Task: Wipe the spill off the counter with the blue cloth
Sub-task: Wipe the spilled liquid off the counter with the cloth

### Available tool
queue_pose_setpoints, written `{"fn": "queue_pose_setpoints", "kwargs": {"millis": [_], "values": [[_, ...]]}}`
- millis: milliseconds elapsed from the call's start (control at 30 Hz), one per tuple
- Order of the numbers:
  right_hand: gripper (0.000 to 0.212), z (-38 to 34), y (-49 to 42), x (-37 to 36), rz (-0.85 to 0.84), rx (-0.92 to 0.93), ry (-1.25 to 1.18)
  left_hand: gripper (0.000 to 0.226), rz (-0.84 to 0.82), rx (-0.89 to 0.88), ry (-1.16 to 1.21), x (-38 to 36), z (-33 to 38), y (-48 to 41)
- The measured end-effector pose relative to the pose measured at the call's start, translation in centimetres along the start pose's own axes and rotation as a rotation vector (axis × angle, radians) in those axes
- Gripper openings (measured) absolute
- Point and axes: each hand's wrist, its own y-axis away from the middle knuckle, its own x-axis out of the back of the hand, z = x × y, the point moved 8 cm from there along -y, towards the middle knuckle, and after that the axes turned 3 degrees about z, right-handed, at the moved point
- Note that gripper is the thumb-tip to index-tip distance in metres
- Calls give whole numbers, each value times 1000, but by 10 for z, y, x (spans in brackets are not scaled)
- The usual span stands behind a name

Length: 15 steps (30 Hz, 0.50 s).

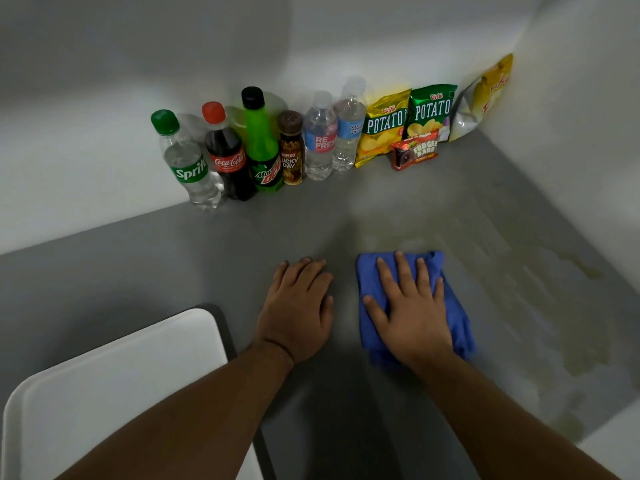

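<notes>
The blue cloth lies bunched on the grey counter, near the middle. My right hand presses flat on top of it, fingers spread. Flat on the bare counter just left of the cloth rests my left hand, holding nothing. A thin yellowish spill streaks the counter to the right of the cloth, from the far middle down toward the near right edge.
Several drink bottles and snack bags stand in a row against the back wall. A white tray sits at the near left. White walls close in the counter at the back and right.
</notes>
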Motion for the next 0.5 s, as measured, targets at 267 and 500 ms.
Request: {"fn": "queue_pose_setpoints", "kwargs": {"millis": [267, 500], "values": [[73, 44, 26, 2, -30, 218, -28, 36, 9, -2, 15, -5, -3, 0], [74, 2, -26, 4, 4, -56, 18, 37, 0, 1, 10, -6, -2, 0]]}}
